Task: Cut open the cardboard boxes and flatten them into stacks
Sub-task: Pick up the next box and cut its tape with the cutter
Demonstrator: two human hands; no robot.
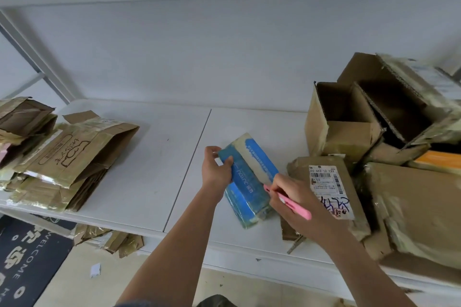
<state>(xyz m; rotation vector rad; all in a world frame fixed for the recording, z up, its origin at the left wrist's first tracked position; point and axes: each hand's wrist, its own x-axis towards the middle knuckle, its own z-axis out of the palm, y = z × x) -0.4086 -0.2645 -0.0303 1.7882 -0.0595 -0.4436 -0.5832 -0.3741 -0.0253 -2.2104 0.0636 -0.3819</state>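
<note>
A small blue box (249, 179) with white tape along its top lies tilted on the white table (149, 157) in front of me. My left hand (216, 167) grips its far left end, thumb over the top edge. My right hand (296, 197) holds a pink box cutter (289, 202), whose tip touches the box's right side near the tape. To the left, flattened brown boxes (64, 157) lie in a stack. At the right stands a pile of whole and open brown boxes (374, 119).
A taped brown box with a shipping label (326, 182) lies just right of my right hand. Cardboard scraps (109, 239) lie on the floor under the table's front edge, beside a dark welcome mat (22, 264). A grey wall runs behind the table.
</note>
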